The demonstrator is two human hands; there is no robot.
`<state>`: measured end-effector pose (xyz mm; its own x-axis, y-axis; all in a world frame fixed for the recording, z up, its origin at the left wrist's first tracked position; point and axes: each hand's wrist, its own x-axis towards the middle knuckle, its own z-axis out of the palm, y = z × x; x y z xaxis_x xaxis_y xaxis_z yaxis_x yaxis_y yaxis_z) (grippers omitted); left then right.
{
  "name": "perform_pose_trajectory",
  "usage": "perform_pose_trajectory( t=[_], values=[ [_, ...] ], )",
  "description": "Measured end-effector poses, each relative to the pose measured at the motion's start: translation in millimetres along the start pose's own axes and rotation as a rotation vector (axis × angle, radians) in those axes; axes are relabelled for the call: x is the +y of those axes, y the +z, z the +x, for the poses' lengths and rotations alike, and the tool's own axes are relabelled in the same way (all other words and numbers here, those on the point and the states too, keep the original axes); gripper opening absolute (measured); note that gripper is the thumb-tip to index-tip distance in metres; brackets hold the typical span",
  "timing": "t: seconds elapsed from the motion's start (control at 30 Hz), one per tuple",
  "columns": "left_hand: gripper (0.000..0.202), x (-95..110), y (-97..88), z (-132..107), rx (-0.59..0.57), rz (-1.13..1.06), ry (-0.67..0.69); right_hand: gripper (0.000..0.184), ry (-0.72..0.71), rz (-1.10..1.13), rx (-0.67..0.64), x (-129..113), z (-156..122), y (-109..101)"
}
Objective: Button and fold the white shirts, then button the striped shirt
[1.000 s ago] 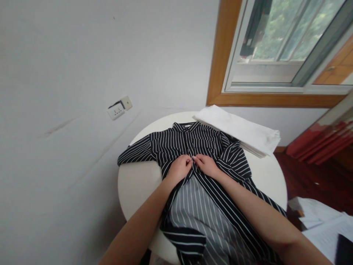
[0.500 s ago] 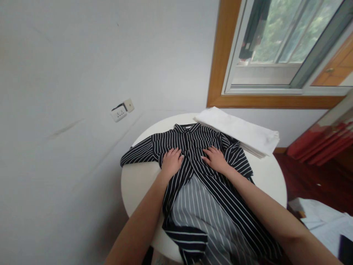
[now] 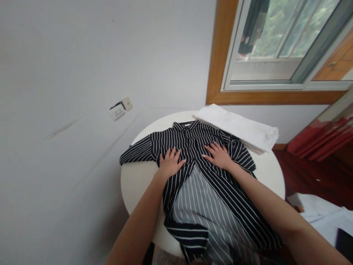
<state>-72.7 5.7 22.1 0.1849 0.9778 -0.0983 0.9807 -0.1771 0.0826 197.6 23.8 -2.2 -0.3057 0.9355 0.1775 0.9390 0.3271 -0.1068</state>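
A black shirt with white stripes (image 3: 190, 147) lies front up on a round white table (image 3: 138, 187), its collar toward the wall. Below the chest its front parts, showing the grey inner side of the back. My left hand (image 3: 170, 163) rests flat on the left of the chest, fingers spread. On the right of the chest lies my right hand (image 3: 218, 155), fingers also spread and flat on the cloth. One sleeve stretches out to the left past the table's edge; the other is bunched at the right. The lower hem hangs over the near edge.
A folded white cloth (image 3: 237, 127) lies at the table's back right, against the shirt's shoulder. Behind are a wall with a socket (image 3: 117, 112) and a wood-framed window (image 3: 275, 97). Papers (image 3: 322, 213) lie at the lower right, a red curtain (image 3: 320, 138) beyond.
Both hands have shifted slightly over the chest, with the fingers spread wider. The bunched right sleeve has moved a little to the right. The view has tilted slightly.
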Motion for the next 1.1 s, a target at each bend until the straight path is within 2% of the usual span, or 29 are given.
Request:
perform_pose_trajectory(
  t=[0.1,0.23,0.3,0.33,0.4,0.47,0.53,0.6,0.67,0.8,0.93,1.1],
  values=[
    [0.064,7.8,-5.6,-10.8,-0.034,0.009,0.018,0.063,0.018,0.047,0.032,-4.4,-2.4,-3.6],
    [0.063,16.5,-13.0,-23.8,-0.104,0.001,0.037,0.039,-0.022,0.111,0.133,-10.6,-4.5,-16.0],
    [0.063,19.1,-17.1,-26.5,-0.105,-0.015,0.03,0.033,-0.045,0.128,0.185,-13.9,-2.2,-23.2],
    [0.063,20.2,-19.2,-25.7,-0.073,-0.021,0.028,0.032,-0.054,0.133,0.202,-15.6,0.5,-26.3],
    [0.058,22.2,-22.9,-18.6,0.073,-0.023,0.031,0.03,-0.077,0.137,0.215,-18.9,9.4,-30.1],
    [0.048,23.2,-24.0,-3.9,0.262,-0.025,0.06,0.028,-0.117,0.134,0.202,-22.3,22.4,-29.9],
    [0.043,22.5,-20.5,14.8,0.371,-0.048,0.113,0.031,-0.154,0.128,0.175,-26.2,37.3,-25.3],
    [0.043,19.7,-12.1,31.9,0.358,-0.08,0.134,0.037,-0.154,0.121,0.126,-30.4,51.0,-17.1],
    [0.047,15.7,-1.0,43.4,0.311,-0.086,0.088,0.041,-0.112,0.116,0.043,-34.1,61.0,-7.0],
    [0.059,7.4,14.2,51.7,0.213,-0.067,0.036,0.059,-0.051,0.1,-0.066,-36.3,68.1,10.2],
    [0.065,-0.4,12.3,58.3,0.154,-0.045,0.06,0.067,-0.058,0.098,-0.081,-34.5,68.6,15.6],
    [0.063,-8.1,4.6,69.7,0.122,-0.046,0.092,0.064,-0.043,0.098,-0.1,-38.2,75.0,14.1]
  ],
)
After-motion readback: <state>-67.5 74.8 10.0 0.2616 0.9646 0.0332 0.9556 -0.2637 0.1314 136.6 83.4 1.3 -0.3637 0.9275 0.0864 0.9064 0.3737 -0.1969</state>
